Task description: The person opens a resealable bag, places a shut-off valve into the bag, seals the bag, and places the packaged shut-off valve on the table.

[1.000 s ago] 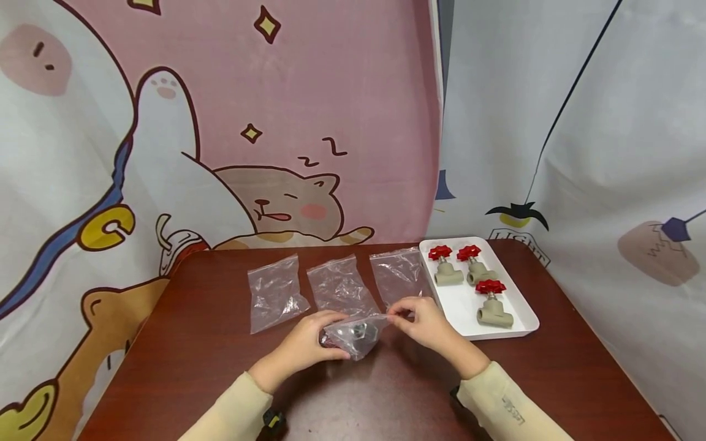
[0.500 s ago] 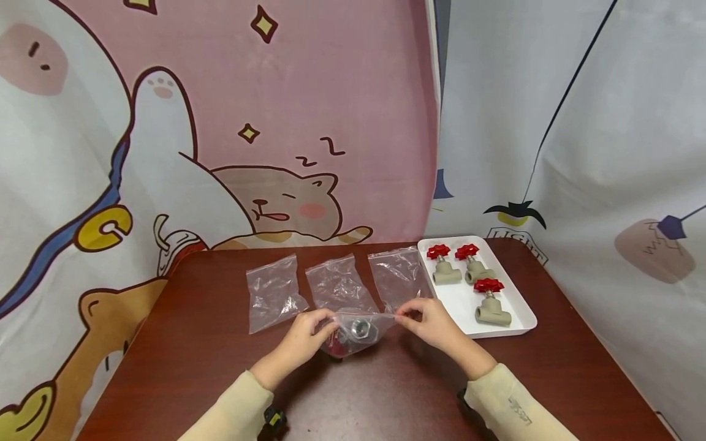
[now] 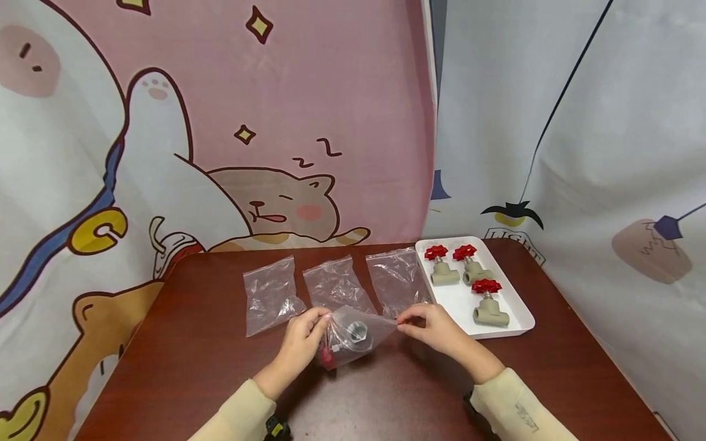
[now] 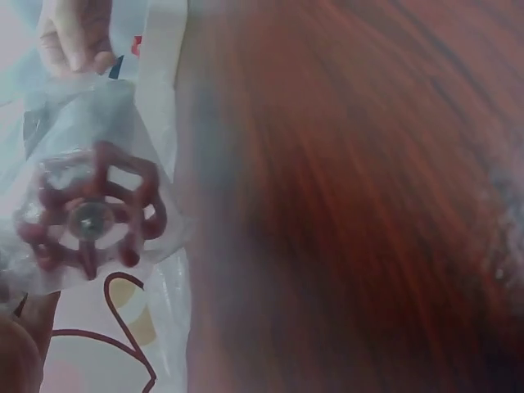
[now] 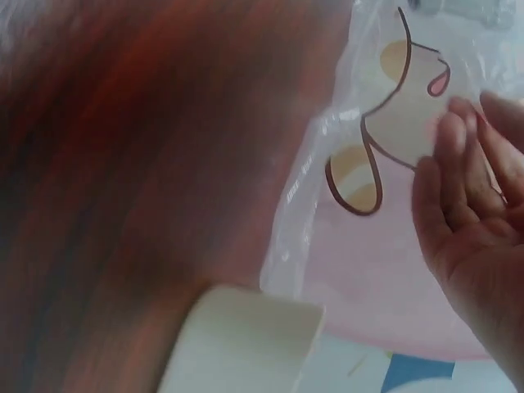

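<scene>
A clear zip bag (image 3: 344, 343) with a valve inside is held up over the table's middle. Through the plastic show the valve's red handwheel (image 4: 92, 217) and a hexagonal metal end (image 3: 357, 332). My left hand (image 3: 302, 340) pinches the bag's left upper corner between thumb and fingers. With thumb and fingertips, my right hand (image 3: 436, 331) pinches the opposite corner, so the top edge is stretched between both hands. In the right wrist view the right hand (image 5: 483, 196) shows at the right, its pinch point partly hidden.
Three flat clear bags, left (image 3: 270, 297), middle (image 3: 337, 285) and right (image 3: 394, 275), lie along the back of the brown table (image 3: 220, 380). A white tray (image 3: 460, 312) at the right holds three beige valves with red handwheels. A printed curtain (image 3: 331, 92) hangs behind.
The left hand has shifted from gripping around the bagged valve to pinching the bag's top corner. The bag now hangs stretched between both hands, with the red handwheel lower left.
</scene>
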### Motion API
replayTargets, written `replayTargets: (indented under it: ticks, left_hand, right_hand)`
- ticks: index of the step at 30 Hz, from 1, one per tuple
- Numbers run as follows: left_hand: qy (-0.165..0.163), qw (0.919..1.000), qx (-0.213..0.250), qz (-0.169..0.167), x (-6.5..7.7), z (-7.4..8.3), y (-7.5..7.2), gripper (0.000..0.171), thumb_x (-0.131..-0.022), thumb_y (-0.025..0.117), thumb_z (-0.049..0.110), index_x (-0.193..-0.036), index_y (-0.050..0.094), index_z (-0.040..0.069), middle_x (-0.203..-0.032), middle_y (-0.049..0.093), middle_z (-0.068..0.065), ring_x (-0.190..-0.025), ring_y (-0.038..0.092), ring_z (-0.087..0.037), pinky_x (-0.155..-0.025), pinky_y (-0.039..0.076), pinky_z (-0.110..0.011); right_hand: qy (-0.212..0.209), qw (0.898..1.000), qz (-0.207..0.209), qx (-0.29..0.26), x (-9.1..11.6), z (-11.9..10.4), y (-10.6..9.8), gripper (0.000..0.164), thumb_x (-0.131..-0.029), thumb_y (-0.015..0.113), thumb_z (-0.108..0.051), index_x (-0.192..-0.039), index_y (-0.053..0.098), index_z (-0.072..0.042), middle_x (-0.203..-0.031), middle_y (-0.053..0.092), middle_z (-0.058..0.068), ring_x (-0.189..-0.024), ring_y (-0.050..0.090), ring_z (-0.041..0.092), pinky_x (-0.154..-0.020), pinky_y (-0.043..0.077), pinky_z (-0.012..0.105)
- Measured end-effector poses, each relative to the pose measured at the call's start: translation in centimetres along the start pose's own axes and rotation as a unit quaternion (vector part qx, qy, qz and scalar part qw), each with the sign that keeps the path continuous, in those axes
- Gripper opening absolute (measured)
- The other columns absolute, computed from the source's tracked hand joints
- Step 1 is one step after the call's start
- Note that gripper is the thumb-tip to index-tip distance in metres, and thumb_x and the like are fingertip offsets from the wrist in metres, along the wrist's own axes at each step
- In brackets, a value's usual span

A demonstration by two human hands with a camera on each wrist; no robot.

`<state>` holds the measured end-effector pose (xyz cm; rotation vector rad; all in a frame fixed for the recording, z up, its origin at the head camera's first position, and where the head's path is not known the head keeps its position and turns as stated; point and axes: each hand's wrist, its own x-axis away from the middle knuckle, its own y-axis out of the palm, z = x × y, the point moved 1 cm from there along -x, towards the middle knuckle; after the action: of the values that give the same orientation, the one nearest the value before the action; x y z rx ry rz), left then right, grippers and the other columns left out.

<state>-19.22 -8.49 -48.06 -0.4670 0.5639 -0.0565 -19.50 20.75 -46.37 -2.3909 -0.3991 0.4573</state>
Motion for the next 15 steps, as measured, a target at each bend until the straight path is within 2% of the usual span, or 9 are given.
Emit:
replayTargets:
  ticks: [4,6,7,10,12,15]
  left_hand:
    - [-0.020,0.9993,0.010,0.031,0.0,0.0,-0.9,0.009,-0.091,0.061,0.009,-0.087,0.068,0.010,-0.056,0.049,0.010,-0.051,0.038,0.002,-0.045,0.035,-0.016]
    - [-0.040,0.9979,0.026,0.043,-0.1,0.0,-1.5,0.010,-0.092,0.059,0.006,-0.087,0.068,0.008,-0.056,0.054,0.003,-0.051,0.042,0.000,-0.045,0.037,-0.017]
    - [-0.053,0.9968,0.041,0.045,-0.2,0.0,-1.8,0.011,-0.093,0.058,0.005,-0.088,0.067,0.005,-0.058,0.059,-0.001,-0.051,0.048,-0.002,-0.045,0.040,-0.018]
    - [-0.087,0.9901,0.098,0.050,-0.5,0.8,-3.3,0.014,-0.096,0.051,0.002,-0.091,0.064,-0.003,-0.070,0.068,-0.018,-0.059,0.065,-0.016,-0.045,0.045,-0.022]
    - [-0.108,0.9841,0.131,0.054,-0.7,1.3,-4.3,0.017,-0.097,0.048,0.002,-0.093,0.061,-0.007,-0.076,0.069,-0.025,-0.065,0.070,-0.025,-0.043,0.045,-0.024]
    - [-0.120,0.9779,0.155,0.072,-0.9,1.5,-5.6,0.018,-0.098,0.047,0.003,-0.094,0.060,-0.010,-0.079,0.067,-0.029,-0.068,0.071,-0.026,-0.044,0.047,-0.023]
  right_hand:
    - [-0.026,1.000,0.000,0.011,0.5,0.7,-1.4,0.018,-0.082,0.072,-0.010,-0.099,0.069,-0.006,-0.088,0.070,0.006,-0.077,0.060,0.003,-0.069,0.052,0.026]
    - [-0.024,0.999,0.020,0.030,0.7,1.3,-2.6,0.021,-0.081,0.072,-0.008,-0.101,0.069,-0.004,-0.090,0.070,0.010,-0.076,0.061,0.006,-0.067,0.052,0.027]
    - [-0.020,0.998,0.034,0.044,0.9,1.6,-3.2,0.021,-0.081,0.072,-0.007,-0.101,0.068,-0.003,-0.091,0.070,0.011,-0.075,0.062,0.008,-0.066,0.052,0.028]
    - [0.020,0.991,0.082,0.100,1.5,2.6,-5.5,0.023,-0.080,0.072,-0.005,-0.102,0.068,-0.002,-0.094,0.069,0.013,-0.077,0.064,0.018,-0.066,0.053,0.033]
    - [0.064,0.981,0.116,0.142,2.0,3.1,-7.2,0.025,-0.081,0.071,-0.006,-0.105,0.067,-0.001,-0.099,0.067,0.016,-0.084,0.063,0.028,-0.070,0.052,0.040]
    - [0.141,0.961,0.148,0.186,3.1,4.0,-9.4,0.031,-0.082,0.068,-0.008,-0.112,0.063,0.000,-0.110,0.062,0.024,-0.097,0.057,0.039,-0.080,0.048,0.053]
